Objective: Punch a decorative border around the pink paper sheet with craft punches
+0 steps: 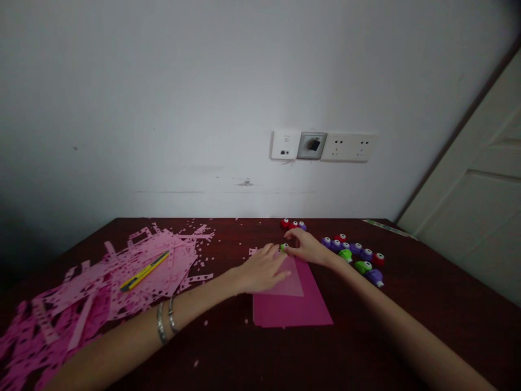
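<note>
My left hand [264,267] lies flat with fingers stretched out on a light pink sheet [290,283], which rests on a darker pink sheet [299,309]. My right hand [306,245] is curled over a small green punch [284,247] at the far edge of the light sheet, fingers closed around it. Two silver bangles sit on my left wrist.
A row of small purple, green and red punches [356,255] lies right of my hands, with three more [293,224] near the wall. A heap of punched pink paper scraps [122,271] with a yellow utility knife [144,270] covers the table's left. Wall sockets [321,145] and a door [480,179] stand behind.
</note>
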Tool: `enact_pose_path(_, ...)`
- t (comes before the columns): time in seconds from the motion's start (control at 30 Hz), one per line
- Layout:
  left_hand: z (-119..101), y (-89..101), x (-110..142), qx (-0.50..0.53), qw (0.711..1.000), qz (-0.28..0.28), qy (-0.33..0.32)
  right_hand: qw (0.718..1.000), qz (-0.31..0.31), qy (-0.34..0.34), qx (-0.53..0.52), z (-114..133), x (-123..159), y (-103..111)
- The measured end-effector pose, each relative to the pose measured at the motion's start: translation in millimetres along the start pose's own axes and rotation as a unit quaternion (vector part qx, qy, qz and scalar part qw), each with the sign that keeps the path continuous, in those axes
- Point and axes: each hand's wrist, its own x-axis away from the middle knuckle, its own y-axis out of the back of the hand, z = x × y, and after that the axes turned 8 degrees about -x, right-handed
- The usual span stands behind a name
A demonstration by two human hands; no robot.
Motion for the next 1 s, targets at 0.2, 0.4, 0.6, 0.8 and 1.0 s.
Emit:
enact_pose_path(0.2, -10, -6.9, 25, 0.054, 0.990, 0.127, 0.009, 0.998, 0.056, 0.034, 0.011, -3, 0, -9)
enact_pose_path(0.4, -21, -1.7, 32, 0.069, 0.987, 0.143, 0.031, 0.999, 0.046, 0.029, 0.001, -7, 1, -9)
enact_pose_path(0.6, -28, 1.0, 39, 0.078, 0.984, 0.155, 0.033, 1.000, 0.004, 0.003, 0.031, -26, 6, -5)
enact_pose_path(0.8, -32, -6.6, 45, 0.062, 0.989, 0.131, 0.015, 0.995, -0.010, -0.036, 0.087, -42, 14, 6)
enact_pose_path(1.0, -38, -3.8, 48, 0.070, 0.987, 0.141, 0.010, 0.990, -0.013, -0.057, 0.127, -34, 26, 21)
